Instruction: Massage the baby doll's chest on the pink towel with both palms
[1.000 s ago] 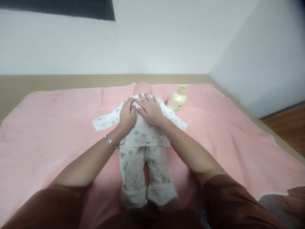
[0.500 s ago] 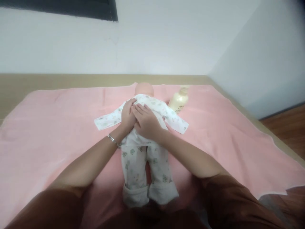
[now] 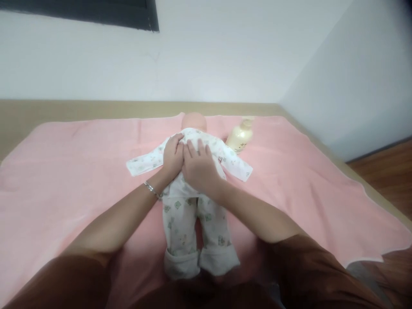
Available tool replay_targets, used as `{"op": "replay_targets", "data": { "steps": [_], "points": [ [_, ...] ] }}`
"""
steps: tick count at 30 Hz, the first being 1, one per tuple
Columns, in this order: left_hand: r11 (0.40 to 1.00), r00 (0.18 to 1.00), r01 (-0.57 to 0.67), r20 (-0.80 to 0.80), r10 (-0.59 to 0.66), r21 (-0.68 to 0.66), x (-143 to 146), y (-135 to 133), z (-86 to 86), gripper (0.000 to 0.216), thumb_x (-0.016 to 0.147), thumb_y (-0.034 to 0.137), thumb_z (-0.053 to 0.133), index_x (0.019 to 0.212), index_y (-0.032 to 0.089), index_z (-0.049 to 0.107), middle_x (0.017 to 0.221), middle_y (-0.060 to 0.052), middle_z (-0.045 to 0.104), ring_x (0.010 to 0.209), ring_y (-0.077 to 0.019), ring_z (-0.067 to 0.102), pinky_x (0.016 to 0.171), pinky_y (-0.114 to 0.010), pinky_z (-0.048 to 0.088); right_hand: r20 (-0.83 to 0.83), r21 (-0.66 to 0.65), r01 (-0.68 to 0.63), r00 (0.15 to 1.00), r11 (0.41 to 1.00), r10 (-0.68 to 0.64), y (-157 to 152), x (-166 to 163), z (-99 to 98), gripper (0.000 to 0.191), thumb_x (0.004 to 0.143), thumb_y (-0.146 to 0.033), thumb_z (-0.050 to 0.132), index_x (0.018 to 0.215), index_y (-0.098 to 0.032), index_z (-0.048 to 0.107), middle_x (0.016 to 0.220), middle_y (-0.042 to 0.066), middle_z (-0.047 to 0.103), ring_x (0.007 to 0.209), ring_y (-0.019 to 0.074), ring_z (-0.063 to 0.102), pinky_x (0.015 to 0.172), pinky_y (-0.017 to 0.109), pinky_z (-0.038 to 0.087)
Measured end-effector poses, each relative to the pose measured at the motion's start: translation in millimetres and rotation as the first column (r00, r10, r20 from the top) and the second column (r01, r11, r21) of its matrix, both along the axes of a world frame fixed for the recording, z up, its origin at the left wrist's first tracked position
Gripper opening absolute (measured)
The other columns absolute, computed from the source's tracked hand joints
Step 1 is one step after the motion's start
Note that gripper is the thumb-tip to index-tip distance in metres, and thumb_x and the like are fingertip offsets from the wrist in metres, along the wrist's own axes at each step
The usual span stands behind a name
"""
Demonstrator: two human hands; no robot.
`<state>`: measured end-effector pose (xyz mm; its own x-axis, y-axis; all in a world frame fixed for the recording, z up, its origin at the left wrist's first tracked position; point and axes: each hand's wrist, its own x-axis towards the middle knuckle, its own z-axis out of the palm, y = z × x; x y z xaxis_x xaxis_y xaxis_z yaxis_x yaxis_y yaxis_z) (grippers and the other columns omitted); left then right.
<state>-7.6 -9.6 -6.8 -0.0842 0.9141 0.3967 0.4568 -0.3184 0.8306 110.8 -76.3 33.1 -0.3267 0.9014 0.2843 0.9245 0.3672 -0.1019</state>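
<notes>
A baby doll (image 3: 209, 210) in a white printed top and trousers lies stretched out, its bald head (image 3: 194, 121) pointing away from me. The face does not show, and the trouser legs are turned up at the ends. My left hand (image 3: 174, 154) rests on the left side of the doll's back, fingers stretched toward the shoulder. Beside it, my right hand (image 3: 200, 166) lies flat on the middle of the back with its fingers a little spread. The two hands touch or nearly touch along their inner edges. Neither one grips anything.
Under the doll spreads a pink blanket (image 3: 289, 189) on a wooden surface (image 3: 64, 107). A cream pump bottle (image 3: 240, 136) is on the blanket by the doll's right sleeve. A white wall (image 3: 219, 56) rises behind, with a dark frame (image 3: 112, 15) at upper left.
My right hand has turned and shifted slightly right, its fingers now pointing more straight ahead and further apart. The left hand stays in place on the doll's back.
</notes>
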Motion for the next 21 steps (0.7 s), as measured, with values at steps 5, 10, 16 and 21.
{"op": "replay_targets", "data": {
  "steps": [5, 10, 16, 21],
  "points": [
    [0.999, 0.999, -0.035, -0.002, 0.035, -0.003, 0, 0, -1.5, 0.042, 0.092, 0.028, 0.037, 0.121, 0.017, 0.065, 0.131, -0.011, 0.069, 0.126, -0.0243, 0.061, 0.116, -0.044, 0.046, -0.101, -0.034, -0.162, 0.982, 0.986, 0.158, 8, 4, -1.2, 0.058, 0.096, -0.019, 0.037, 0.151, -0.001, 0.044, 0.161, 0.019, 0.043, 0.154, 0.0333, 0.031, 0.13, 0.057, 0.017],
    [0.999, 1.0, -0.02, -0.023, 0.02, 0.025, 2, 1, -1.0, 0.042, 0.091, 0.028, 0.041, 0.125, 0.017, 0.065, 0.135, -0.011, 0.067, 0.129, -0.0266, 0.06, 0.118, -0.046, 0.044, -0.244, -0.144, -0.176, 0.96, 0.974, 0.138, 53, 35, 3.9, 0.056, 0.099, -0.031, 0.037, 0.153, -0.015, 0.046, 0.167, 0.009, 0.033, 0.159, 0.0317, 0.022, 0.129, 0.06, 0.015],
    [0.999, 0.999, -0.032, -0.009, 0.032, 0.011, 0, 2, -1.6, 0.042, 0.09, 0.03, 0.042, 0.121, 0.017, 0.066, 0.133, -0.011, 0.069, 0.127, -0.0259, 0.061, 0.117, -0.045, 0.045, -0.151, -0.088, 0.05, 0.987, 0.995, -0.063, 23, 12, -0.7, 0.059, 0.101, -0.03, 0.036, 0.155, -0.008, 0.04, 0.168, 0.017, 0.029, 0.156, 0.041, 0.023, 0.126, 0.065, 0.02],
    [0.999, 0.998, -0.032, 0.049, 0.032, 0.007, -4, 3, -6.0, 0.041, 0.09, 0.028, 0.04, 0.118, 0.018, 0.068, 0.131, -0.009, 0.07, 0.127, -0.0242, 0.061, 0.117, -0.044, 0.045, -0.103, -0.049, -0.081, 0.992, 0.996, 0.075, -1, -5, 1.2, 0.057, 0.1, -0.019, 0.032, 0.154, -0.004, 0.041, 0.164, 0.016, 0.037, 0.157, 0.0326, 0.026, 0.131, 0.056, 0.015]
  ]
}}
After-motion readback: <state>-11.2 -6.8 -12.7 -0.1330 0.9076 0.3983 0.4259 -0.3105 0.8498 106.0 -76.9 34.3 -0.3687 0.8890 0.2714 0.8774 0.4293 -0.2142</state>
